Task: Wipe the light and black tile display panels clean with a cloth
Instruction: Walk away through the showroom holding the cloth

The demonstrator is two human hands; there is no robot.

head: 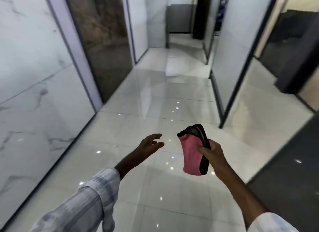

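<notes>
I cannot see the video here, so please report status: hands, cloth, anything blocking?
Left hand open, empty. Right hand grips pink cloth, away from panels. Nothing seen between hands and white panel at left.

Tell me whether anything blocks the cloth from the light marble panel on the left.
Nothing fixed: only the open left hand hovers between the cloth, gripped by the right hand, and the light marble panel.

We see glossy floor tiles (155, 97), polished marble-look light panel (34, 67), dark glossy panel (103, 41); soft matt pink cloth (191, 155), prob. microfibre.
</notes>
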